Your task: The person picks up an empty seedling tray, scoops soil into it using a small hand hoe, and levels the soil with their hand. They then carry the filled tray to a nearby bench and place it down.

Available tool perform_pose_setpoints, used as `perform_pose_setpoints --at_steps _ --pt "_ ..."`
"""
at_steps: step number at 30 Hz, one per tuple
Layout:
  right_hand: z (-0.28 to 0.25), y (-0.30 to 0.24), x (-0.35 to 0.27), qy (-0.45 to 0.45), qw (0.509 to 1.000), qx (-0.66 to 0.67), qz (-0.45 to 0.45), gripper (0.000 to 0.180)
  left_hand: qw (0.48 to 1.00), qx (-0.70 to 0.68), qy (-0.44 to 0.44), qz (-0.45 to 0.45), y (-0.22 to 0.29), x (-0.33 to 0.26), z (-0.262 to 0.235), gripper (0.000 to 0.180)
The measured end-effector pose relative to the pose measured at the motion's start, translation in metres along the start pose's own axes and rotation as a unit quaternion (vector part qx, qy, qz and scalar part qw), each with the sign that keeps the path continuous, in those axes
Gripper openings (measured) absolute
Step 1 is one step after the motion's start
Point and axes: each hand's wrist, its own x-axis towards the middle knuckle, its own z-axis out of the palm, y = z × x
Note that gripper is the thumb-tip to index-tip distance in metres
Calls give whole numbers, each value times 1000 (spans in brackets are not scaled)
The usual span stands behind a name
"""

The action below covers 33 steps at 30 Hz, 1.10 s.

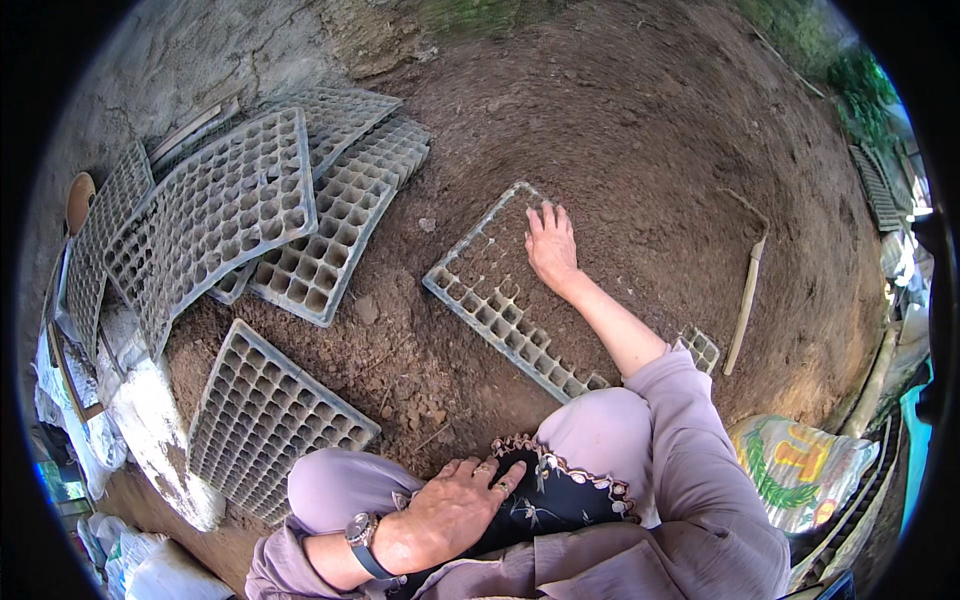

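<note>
In front of me a grey seedling tray (515, 332) lies on the ground, partly buried under loose brown soil (630, 190). Soil fills its far cells, while those along its near left edge are hollow. My right hand (552, 243) rests palm down on the soil over the tray's far part, fingers stretched out and slightly apart. My left hand (450, 508), with a watch (362, 540) on the wrist, lies flat on the dark patterned cloth (560, 495) across my lap. Its fingers are extended and hold nothing.
Several seedling trays (220, 200) lean in a pile at the far left. Another tray (270, 415) lies by my left knee. A wooden-handled tool (745, 300) lies on the soil at right. A printed sack (800, 470) sits near right; a white sack (155, 430) stands left.
</note>
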Motion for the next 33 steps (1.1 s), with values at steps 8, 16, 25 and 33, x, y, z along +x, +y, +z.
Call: perform_pose_setpoints --at_steps 8,16,25,33 --pt "-32 -55 -21 -160 936 306 -65 37 1000 -9 -16 -9 2 1 3 65" --pt "-74 -67 13 -170 930 322 47 39 999 -3 -32 1 2 -2 2 55" --pt "-90 -41 15 -237 915 322 -57 45 999 -5 -34 -4 3 1 -1 62" --pt "-74 -51 4 -269 898 347 26 33 999 -14 -38 6 3 4 0 61"
